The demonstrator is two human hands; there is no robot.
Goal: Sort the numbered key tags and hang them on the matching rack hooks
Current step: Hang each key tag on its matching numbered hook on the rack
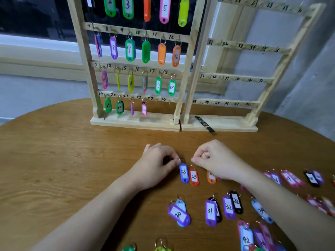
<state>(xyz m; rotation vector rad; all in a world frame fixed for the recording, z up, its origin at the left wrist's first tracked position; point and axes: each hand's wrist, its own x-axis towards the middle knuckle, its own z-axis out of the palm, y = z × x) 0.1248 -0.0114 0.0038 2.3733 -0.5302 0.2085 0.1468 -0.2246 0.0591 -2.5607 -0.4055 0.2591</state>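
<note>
left hand point(159, 160): fingers curled, pinching the little metal ring on top of the blue 23 tag point(184, 172), which lies flat on the tabletop point(63, 160) well in front of the left rack

right hand point(215, 158): fingers curled in too, fingertips bunched right above the red 23 tag point(194, 177); looks like it's at that tag's ring, but I can't tell if it really has hold of it

the two 23 tags: side by side, just about touching, blue one on the left, both a good way in front of the left rack's base

left rack point(135, 122): wooden frame standing at the back of the tabletop, hooks numbered by hand; rows for 7–12 and 13–18 are full of coloured tags, and the bottom row has tags on 19, 20, 21 and 22

hooks 23 and 24 point(157, 100): bottom row of the left rack, right end, bare

right rack point(219, 126): butted up against the left rack's right side, rows marked 31 up through the 40s, no tags on the hooks I can see

marker pen point(204, 124): black, lying slanted across the right rack's base, just right of where it meets the left rack

orange tag point(211, 178): right of the red 23, half hidden under the right hand, number not readable

purple 30 tag point(179, 213): nearer the camera than the 23 pair, lying on top of a light blue one

31 and 32 tags point(223, 208): purple and black pairs, right of the purple 30 tag

other tags: more pinks, purples and blues scattered off to the right of the left rack, mostly blurry
</note>
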